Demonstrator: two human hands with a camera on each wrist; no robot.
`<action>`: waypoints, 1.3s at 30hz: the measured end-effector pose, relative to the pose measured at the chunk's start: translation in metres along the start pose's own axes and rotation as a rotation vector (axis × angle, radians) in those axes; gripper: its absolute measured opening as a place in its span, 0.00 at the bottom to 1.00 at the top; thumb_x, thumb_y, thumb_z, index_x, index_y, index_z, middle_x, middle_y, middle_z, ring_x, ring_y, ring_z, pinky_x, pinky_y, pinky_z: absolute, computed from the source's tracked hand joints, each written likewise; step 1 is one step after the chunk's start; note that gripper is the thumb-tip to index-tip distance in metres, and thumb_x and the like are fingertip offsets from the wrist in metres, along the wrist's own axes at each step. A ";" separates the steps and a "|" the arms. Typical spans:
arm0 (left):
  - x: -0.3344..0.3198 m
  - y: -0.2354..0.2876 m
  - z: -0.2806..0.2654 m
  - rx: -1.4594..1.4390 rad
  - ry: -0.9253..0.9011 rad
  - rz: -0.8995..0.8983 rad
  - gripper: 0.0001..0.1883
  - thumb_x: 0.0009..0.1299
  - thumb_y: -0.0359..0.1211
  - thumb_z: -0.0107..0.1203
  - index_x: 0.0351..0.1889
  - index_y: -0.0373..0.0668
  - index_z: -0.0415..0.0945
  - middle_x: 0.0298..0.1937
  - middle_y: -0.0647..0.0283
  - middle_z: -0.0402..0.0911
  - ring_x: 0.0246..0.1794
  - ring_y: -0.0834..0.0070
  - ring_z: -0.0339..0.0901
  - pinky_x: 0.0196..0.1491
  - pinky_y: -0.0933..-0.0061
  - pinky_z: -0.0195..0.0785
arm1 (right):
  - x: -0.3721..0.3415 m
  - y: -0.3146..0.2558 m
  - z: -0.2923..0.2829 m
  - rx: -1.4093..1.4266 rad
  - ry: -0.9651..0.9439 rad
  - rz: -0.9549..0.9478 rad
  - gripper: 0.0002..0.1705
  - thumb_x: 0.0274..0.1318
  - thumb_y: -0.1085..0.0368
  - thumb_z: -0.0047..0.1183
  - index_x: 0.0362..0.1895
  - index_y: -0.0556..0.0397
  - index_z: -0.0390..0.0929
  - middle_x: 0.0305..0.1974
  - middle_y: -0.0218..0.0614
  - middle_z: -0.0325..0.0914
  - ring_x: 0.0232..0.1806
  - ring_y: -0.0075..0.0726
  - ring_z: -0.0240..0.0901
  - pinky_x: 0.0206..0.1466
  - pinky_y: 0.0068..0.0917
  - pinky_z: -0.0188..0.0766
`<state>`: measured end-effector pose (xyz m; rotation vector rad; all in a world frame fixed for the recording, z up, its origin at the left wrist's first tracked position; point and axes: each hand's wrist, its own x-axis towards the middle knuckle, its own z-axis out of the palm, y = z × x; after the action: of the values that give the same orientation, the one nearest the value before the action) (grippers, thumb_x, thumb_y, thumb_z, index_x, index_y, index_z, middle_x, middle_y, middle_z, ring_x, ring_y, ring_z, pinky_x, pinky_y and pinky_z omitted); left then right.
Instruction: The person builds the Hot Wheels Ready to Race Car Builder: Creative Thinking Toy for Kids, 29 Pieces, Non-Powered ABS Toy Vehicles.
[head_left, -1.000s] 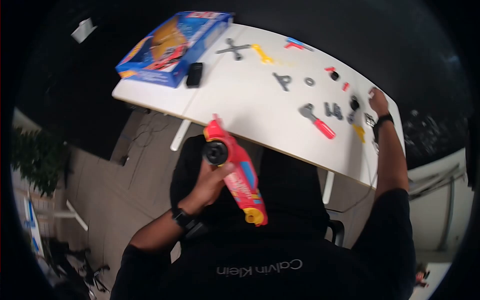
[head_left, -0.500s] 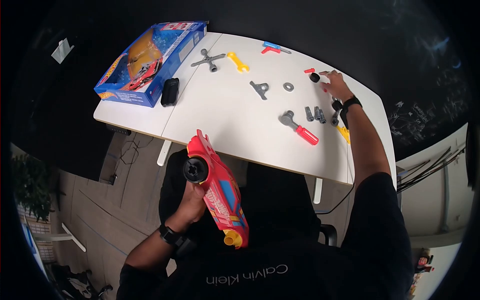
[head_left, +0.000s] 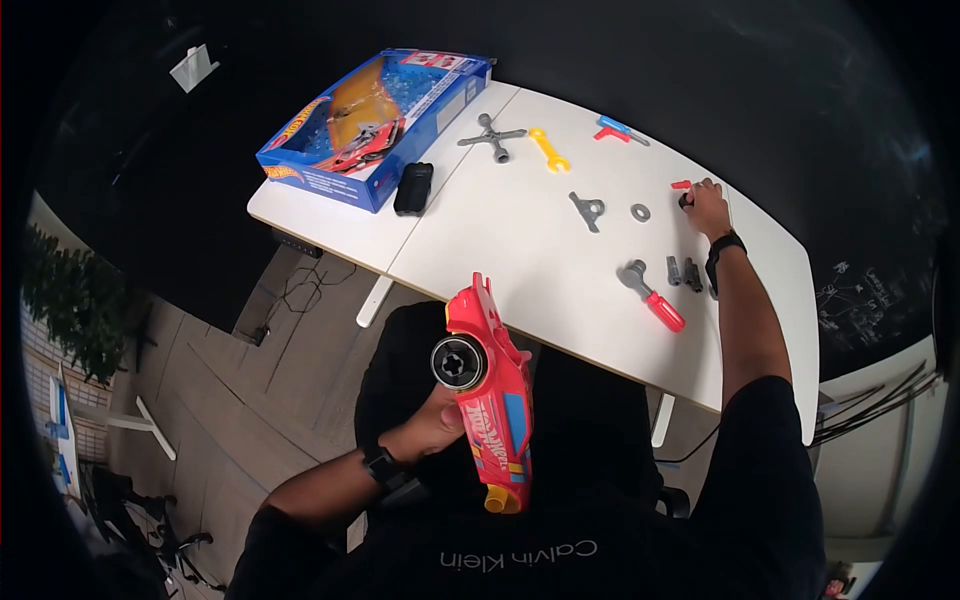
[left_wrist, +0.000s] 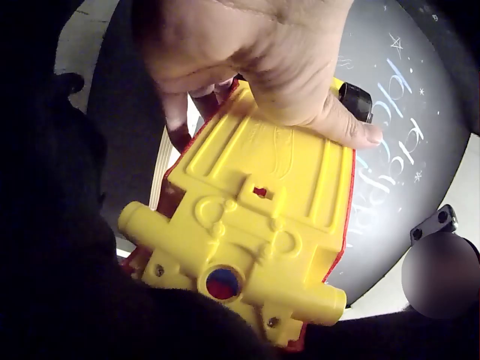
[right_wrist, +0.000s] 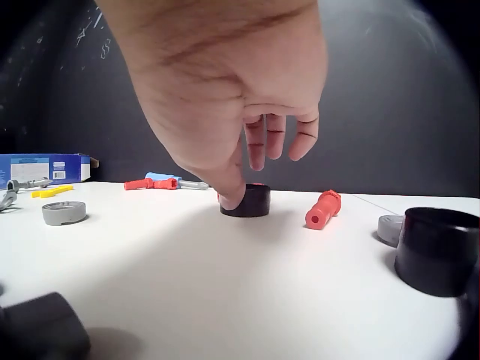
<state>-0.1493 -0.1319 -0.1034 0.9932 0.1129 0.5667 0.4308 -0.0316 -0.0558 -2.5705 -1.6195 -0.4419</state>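
Observation:
My left hand (head_left: 432, 425) grips a red toy car (head_left: 505, 400) above my lap, its tail end toward the table. A black wheel (head_left: 459, 362) is fitted on the car's side. In the left wrist view, the thumb presses along the edge of the yellow underside (left_wrist: 247, 172), where bare axle stubs stick out at one end. At the far right of the table, my right hand (head_left: 710, 212) pinches a loose black wheel (right_wrist: 251, 201) lying on the tabletop. Its thumb is against the wheel's near side; the index finger is mostly hidden behind the thumb.
A red plastic bolt (right_wrist: 324, 210) and another black wheel (right_wrist: 436, 251) lie near the right hand. On the white table (head_left: 520, 235) are a grey ring (head_left: 640, 212), a red-handled tool (head_left: 652, 298), a yellow wrench (head_left: 550, 151), a grey cross wrench (head_left: 490, 138) and a blue box (head_left: 375, 125).
My right hand has moved from the table's right edge inward to the loose black wheel and taken hold of it. The left hand keeps holding the car, which has turned slightly.

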 end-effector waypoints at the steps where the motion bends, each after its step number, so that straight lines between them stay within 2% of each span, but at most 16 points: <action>1: 0.000 -0.001 0.001 0.040 -0.004 -0.023 0.49 0.68 0.54 0.69 0.83 0.47 0.59 0.85 0.55 0.56 0.83 0.65 0.58 0.79 0.56 0.61 | 0.002 0.000 0.000 0.003 0.003 -0.002 0.10 0.51 0.69 0.70 0.38 0.51 0.83 0.54 0.40 0.76 0.61 0.51 0.73 0.60 0.46 0.80; 4: -0.002 -0.009 -0.003 0.115 -0.001 -0.081 0.50 0.69 0.51 0.70 0.84 0.48 0.55 0.84 0.54 0.57 0.82 0.62 0.61 0.79 0.52 0.63 | 0.003 -0.003 -0.002 0.011 -0.053 0.014 0.09 0.55 0.68 0.70 0.40 0.50 0.85 0.56 0.39 0.76 0.65 0.48 0.70 0.60 0.50 0.78; 6: -0.002 -0.015 -0.003 -0.053 -0.113 -0.137 0.66 0.54 0.68 0.66 0.84 0.44 0.48 0.81 0.54 0.63 0.79 0.60 0.67 0.76 0.50 0.69 | -0.001 -0.006 -0.008 -0.012 0.006 -0.054 0.08 0.54 0.69 0.71 0.38 0.51 0.85 0.55 0.39 0.76 0.62 0.47 0.73 0.62 0.47 0.78; 10: -0.001 -0.006 0.013 -0.078 -0.102 -0.252 0.64 0.55 0.67 0.66 0.84 0.46 0.49 0.81 0.54 0.62 0.78 0.56 0.68 0.72 0.47 0.74 | -0.006 -0.020 -0.037 0.185 0.104 -0.157 0.07 0.55 0.71 0.69 0.37 0.54 0.83 0.54 0.42 0.76 0.60 0.50 0.75 0.64 0.43 0.76; 12: -0.003 -0.015 0.007 -0.331 -0.177 -0.284 0.54 0.64 0.34 0.76 0.84 0.49 0.50 0.80 0.53 0.61 0.78 0.50 0.66 0.71 0.35 0.72 | -0.017 -0.038 -0.061 0.457 0.266 -0.416 0.07 0.56 0.74 0.67 0.37 0.57 0.81 0.55 0.46 0.76 0.60 0.52 0.76 0.63 0.39 0.76; 14: -0.003 -0.017 0.006 -0.266 -0.243 -0.263 0.54 0.64 0.34 0.77 0.84 0.48 0.50 0.81 0.53 0.60 0.78 0.49 0.65 0.72 0.35 0.72 | -0.045 -0.070 -0.099 0.579 0.255 -0.418 0.06 0.57 0.76 0.65 0.38 0.59 0.80 0.57 0.48 0.76 0.62 0.49 0.76 0.60 0.38 0.77; 16: -0.002 -0.010 0.015 -0.209 -0.282 -0.285 0.64 0.58 0.54 0.77 0.85 0.49 0.44 0.81 0.54 0.61 0.77 0.51 0.69 0.73 0.44 0.73 | -0.082 -0.102 -0.136 0.847 0.165 -0.413 0.07 0.58 0.78 0.64 0.39 0.60 0.80 0.58 0.47 0.76 0.63 0.44 0.77 0.60 0.37 0.79; 17: -0.004 -0.010 0.016 -0.269 -0.258 -0.324 0.64 0.58 0.46 0.80 0.85 0.50 0.43 0.81 0.53 0.62 0.77 0.51 0.69 0.73 0.43 0.72 | -0.099 -0.113 -0.147 0.882 0.157 -0.462 0.07 0.58 0.79 0.64 0.39 0.59 0.80 0.58 0.46 0.76 0.62 0.42 0.77 0.61 0.36 0.79; 20: -0.005 -0.019 0.016 -0.397 -0.292 -0.264 0.65 0.57 0.43 0.81 0.85 0.50 0.43 0.81 0.53 0.62 0.76 0.52 0.69 0.73 0.43 0.72 | -0.160 -0.144 -0.186 0.995 0.062 -0.547 0.07 0.57 0.80 0.65 0.36 0.56 0.81 0.57 0.41 0.76 0.62 0.39 0.77 0.67 0.36 0.79; 22: -0.007 -0.020 0.013 -0.397 -0.272 -0.275 0.64 0.57 0.41 0.82 0.84 0.51 0.44 0.81 0.55 0.62 0.76 0.55 0.70 0.73 0.41 0.72 | -0.199 -0.159 -0.204 1.086 -0.038 -0.560 0.18 0.53 0.77 0.69 0.47 0.53 0.78 0.56 0.39 0.77 0.61 0.36 0.77 0.65 0.34 0.78; 23: -0.008 -0.022 0.010 -0.415 -0.222 -0.255 0.63 0.57 0.42 0.82 0.84 0.52 0.44 0.80 0.55 0.62 0.75 0.58 0.71 0.73 0.40 0.72 | -0.215 -0.163 -0.207 1.176 -0.109 -0.572 0.26 0.51 0.76 0.72 0.54 0.52 0.76 0.55 0.37 0.78 0.59 0.35 0.78 0.63 0.33 0.79; 25: -0.007 -0.015 0.015 -0.438 -0.131 -0.180 0.61 0.58 0.43 0.81 0.84 0.55 0.46 0.78 0.58 0.65 0.73 0.64 0.73 0.70 0.39 0.74 | -0.253 -0.181 -0.226 1.214 -0.101 -0.610 0.30 0.48 0.74 0.74 0.58 0.52 0.80 0.52 0.38 0.81 0.53 0.35 0.81 0.56 0.30 0.81; 26: -0.006 -0.018 0.011 -0.242 -0.050 -0.153 0.64 0.55 0.56 0.79 0.84 0.52 0.48 0.80 0.60 0.61 0.73 0.64 0.73 0.71 0.31 0.69 | -0.267 -0.188 -0.236 1.201 -0.112 -0.641 0.31 0.48 0.73 0.75 0.59 0.52 0.82 0.51 0.38 0.81 0.51 0.35 0.82 0.53 0.29 0.82; 31: -0.001 -0.007 0.005 -0.187 0.108 0.057 0.58 0.62 0.61 0.70 0.84 0.53 0.48 0.79 0.64 0.65 0.75 0.69 0.69 0.77 0.56 0.66 | -0.316 -0.220 -0.243 1.086 -0.075 -0.680 0.30 0.46 0.71 0.76 0.58 0.51 0.85 0.51 0.37 0.80 0.44 0.34 0.83 0.49 0.30 0.82; 32: -0.001 -0.010 0.000 -0.275 0.072 0.127 0.47 0.73 0.50 0.66 0.81 0.54 0.46 0.72 0.59 0.70 0.71 0.63 0.75 0.72 0.51 0.74 | -0.322 -0.226 -0.240 1.090 -0.074 -0.681 0.31 0.47 0.71 0.76 0.58 0.51 0.85 0.51 0.36 0.80 0.44 0.35 0.83 0.49 0.30 0.82; 39: -0.001 -0.002 0.002 -0.266 0.142 0.149 0.35 0.81 0.41 0.59 0.78 0.51 0.49 0.73 0.58 0.69 0.73 0.62 0.74 0.72 0.49 0.74 | -0.336 -0.247 -0.228 0.907 0.020 -0.652 0.27 0.52 0.67 0.73 0.59 0.52 0.85 0.50 0.38 0.77 0.49 0.43 0.81 0.52 0.36 0.81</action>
<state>-0.1485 -0.1345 -0.1037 0.7057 0.0869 0.7676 0.0291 -0.2639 0.0459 -1.3714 -1.9871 0.2222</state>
